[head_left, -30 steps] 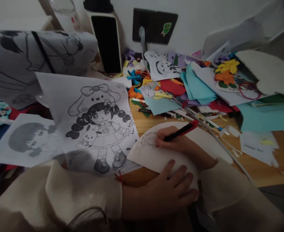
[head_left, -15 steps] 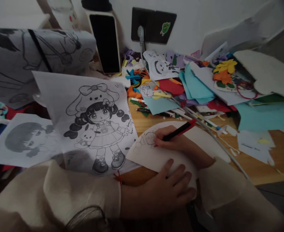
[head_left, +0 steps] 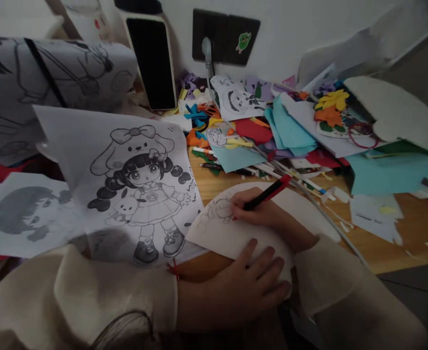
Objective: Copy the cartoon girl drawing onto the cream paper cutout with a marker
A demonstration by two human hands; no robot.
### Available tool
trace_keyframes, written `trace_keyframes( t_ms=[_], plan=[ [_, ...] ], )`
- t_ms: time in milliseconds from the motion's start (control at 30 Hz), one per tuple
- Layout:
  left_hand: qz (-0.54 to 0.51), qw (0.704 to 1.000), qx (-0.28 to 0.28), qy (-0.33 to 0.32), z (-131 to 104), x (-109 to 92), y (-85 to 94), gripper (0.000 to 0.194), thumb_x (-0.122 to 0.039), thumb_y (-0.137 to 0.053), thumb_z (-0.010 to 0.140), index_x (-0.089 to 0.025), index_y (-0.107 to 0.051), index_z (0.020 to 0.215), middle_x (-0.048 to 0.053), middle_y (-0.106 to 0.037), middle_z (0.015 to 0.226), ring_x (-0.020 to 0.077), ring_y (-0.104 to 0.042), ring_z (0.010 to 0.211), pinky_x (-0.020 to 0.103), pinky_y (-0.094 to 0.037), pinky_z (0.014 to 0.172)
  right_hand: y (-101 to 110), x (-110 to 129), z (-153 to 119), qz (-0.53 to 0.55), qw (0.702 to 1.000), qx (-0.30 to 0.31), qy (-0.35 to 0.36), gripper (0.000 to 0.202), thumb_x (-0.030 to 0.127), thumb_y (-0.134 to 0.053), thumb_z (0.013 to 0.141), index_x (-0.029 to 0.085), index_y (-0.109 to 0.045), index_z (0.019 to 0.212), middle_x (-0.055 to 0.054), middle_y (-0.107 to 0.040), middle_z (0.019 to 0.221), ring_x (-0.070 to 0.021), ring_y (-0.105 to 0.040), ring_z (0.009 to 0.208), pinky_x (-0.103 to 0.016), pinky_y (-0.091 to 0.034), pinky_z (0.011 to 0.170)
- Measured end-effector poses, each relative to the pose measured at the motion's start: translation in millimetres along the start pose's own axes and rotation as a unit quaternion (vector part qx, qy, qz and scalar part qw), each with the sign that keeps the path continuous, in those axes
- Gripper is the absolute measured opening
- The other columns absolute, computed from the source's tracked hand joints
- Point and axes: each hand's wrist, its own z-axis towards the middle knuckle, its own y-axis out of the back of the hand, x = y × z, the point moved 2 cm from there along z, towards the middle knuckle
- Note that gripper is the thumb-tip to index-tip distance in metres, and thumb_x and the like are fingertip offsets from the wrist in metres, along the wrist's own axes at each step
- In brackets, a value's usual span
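Note:
In my right hand (head_left: 248,206) is a black and red pen (head_left: 268,193), its tip down at a white rounded fan-shaped sheet (head_left: 217,236). Thin drawn lines show on the sheet just left of the pen tip. My left hand (head_left: 252,279) lies flat over the sheet's near edge, fingers spread, with a red string at the wrist. Left of the sheet is a large printed drawing (head_left: 141,189) of a girl in a dog-eared hat. Another paper with a grey portrait (head_left: 31,214) rests farther left.
Behind my hands lie coloured paper scraps (head_left: 199,114), folded light-blue paper (head_left: 290,129) and a grey cable (head_left: 323,216). A phone (head_left: 153,63) stands upright near a wall socket (head_left: 224,36). A white curved piece (head_left: 399,109) and yellow and orange paper flowers (head_left: 330,109) are at the right.
The whole view has shifted slightly, so things appear a little farther left. More drawn lines show beside the pen tip. My left hand stays flat on the sheet.

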Motion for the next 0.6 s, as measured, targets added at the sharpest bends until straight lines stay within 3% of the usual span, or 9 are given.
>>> trace_keyframes(
  t_ms=[600],
  plan=[
    [-0.002,1.000,-0.003,0.003,-0.6,0.4,1.1,0.039,-0.027,-0.032,0.090,-0.022,-0.042,0.128,0.010,-0.043,0.136,0.0288,-0.042,0.124,0.055,-0.028,0.100,0.2,2.2,-0.1,-0.018,0.999,0.024,-0.022,0.030,0.020,-0.051,0.080,0.017,-0.036,0.054,0.004,-0.040,0.053,-0.0085,-0.035,0.052,-0.023,-0.027,0.050]
  ],
)
